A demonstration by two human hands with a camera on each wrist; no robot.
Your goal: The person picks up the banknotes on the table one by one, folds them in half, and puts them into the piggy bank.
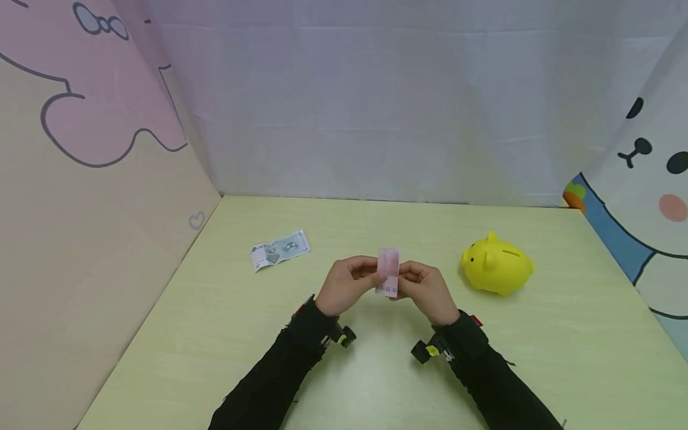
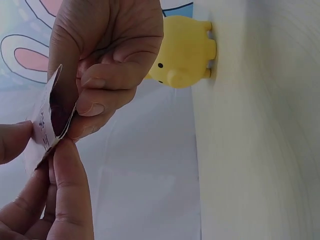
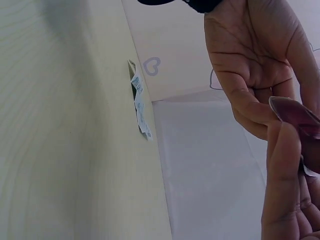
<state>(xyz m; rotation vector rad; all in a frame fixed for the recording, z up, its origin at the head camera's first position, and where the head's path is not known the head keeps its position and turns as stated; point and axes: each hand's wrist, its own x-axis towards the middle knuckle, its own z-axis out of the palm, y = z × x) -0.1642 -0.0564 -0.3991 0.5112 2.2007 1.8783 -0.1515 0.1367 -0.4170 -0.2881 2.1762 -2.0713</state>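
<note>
A folded pink banknote (image 1: 388, 272) is held up over the middle of the table, between both hands. My left hand (image 1: 348, 285) pinches its left edge, thumb on the near face. From the other side my right hand (image 1: 427, 291) grips the right edge between thumb and fingers. In the left wrist view the folded banknote (image 2: 47, 122) gapes between its layers, with the right hand (image 2: 107, 55) above it. The right wrist view shows only part of the pink banknote (image 3: 295, 112), at the right border, beside the left hand (image 3: 255, 60).
A creased teal banknote (image 1: 280, 249) lies flat-ish on the table at the back left. To the right stands a yellow piggy bank (image 1: 497, 264) with a slot on top. The pale table (image 1: 215, 334) meets a white cloth backdrop (image 1: 344, 113) and printed side panels.
</note>
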